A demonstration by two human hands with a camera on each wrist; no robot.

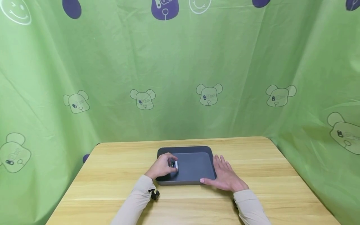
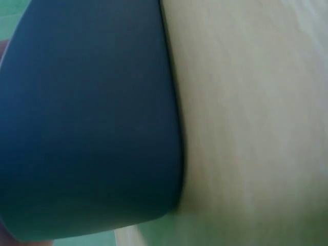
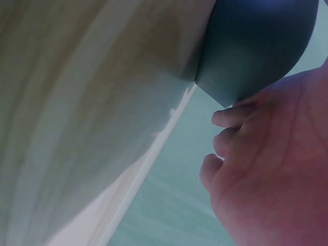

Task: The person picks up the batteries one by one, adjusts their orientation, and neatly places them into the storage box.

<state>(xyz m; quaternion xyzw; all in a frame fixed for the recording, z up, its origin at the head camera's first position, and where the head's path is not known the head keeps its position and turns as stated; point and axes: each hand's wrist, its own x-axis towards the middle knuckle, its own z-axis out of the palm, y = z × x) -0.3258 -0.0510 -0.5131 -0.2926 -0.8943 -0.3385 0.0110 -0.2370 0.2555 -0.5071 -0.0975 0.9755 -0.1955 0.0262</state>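
A dark grey rectangular tray (image 1: pixel 197 165) lies on the wooden table. Over its left part, my left hand (image 1: pixel 161 167) pinches a small white-and-black object (image 1: pixel 176 164) between thumb and fingers; its exact kind is too small to tell. At the tray's right side my right hand (image 1: pixel 226 176) has its fingers straight, with the thumb reaching to the front right corner. The right wrist view shows that palm (image 3: pixel 277 164) beside the tray's outer wall (image 3: pixel 251 51). In the left wrist view the tray wall (image 2: pixel 92 118) hides most of the left hand.
The light wooden table (image 1: pixel 112 175) extends around the tray on all sides. Green curtains (image 1: pixel 174 62) with bear-head prints hang behind it and along both sides. Dark devices sit at the wrists, the left one (image 1: pixel 154 194) plainly visible.
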